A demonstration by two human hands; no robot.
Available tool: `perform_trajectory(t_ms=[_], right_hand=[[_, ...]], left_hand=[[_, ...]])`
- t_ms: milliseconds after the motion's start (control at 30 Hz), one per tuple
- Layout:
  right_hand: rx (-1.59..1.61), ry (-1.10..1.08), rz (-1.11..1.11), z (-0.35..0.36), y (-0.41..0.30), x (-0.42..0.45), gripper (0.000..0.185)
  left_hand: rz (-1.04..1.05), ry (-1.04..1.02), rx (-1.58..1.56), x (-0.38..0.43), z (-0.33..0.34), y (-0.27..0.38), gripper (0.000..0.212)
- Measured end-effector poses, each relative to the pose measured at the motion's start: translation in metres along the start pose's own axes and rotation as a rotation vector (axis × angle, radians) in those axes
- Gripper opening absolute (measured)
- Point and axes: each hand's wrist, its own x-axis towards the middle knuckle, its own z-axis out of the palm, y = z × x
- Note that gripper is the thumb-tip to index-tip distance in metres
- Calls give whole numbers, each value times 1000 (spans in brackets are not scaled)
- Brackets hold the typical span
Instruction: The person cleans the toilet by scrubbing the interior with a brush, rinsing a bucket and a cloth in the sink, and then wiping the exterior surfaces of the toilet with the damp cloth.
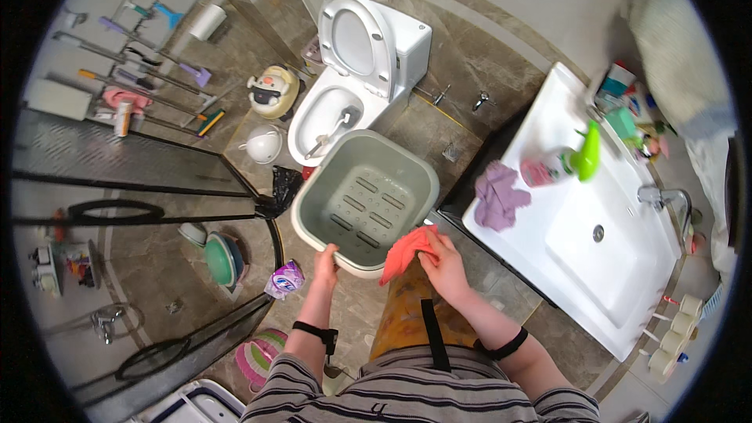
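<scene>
My left hand grips the near rim of a grey-green plastic foot basin, fingers over the pale edge. Raised slots and small bumps cover the basin's floor, and no water shows in it. In my right hand is a coral-red cloth, pinched by a corner and draped over the basin's near right rim. A purple cloth lies crumpled on the edge of the white sink counter at the right. Beside it a spray bottle with a green head and pinkish contents lies on its side.
Beyond the basin stands a toilet with its lid up and a brush resting in the bowl. A yellow bin is to its left. Glass shower doors flank the left side. A purple packet lies on the floor.
</scene>
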Motion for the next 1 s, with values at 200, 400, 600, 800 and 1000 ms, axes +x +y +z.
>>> perform_trajectory(t_ms=[200,400,600,800,1000], right_hand=[[491,172,-12,-48,-27,0,34],[687,472,-8,-119,-23,5,32],[558,502,-4,-173,-36,-12,30],[652,545,330,-231,-25,-71,38],[629,880,365,-274,-21,-119,39]], left_hand=[[219,32,-48,-73,-32,80,34],[184,-125,27,-153,-8,131,37],[42,-406,108,-172,33,153,35],[-72,-621,284,-188,131,147,23],[-70,-995,462,-191,215,125,37]])
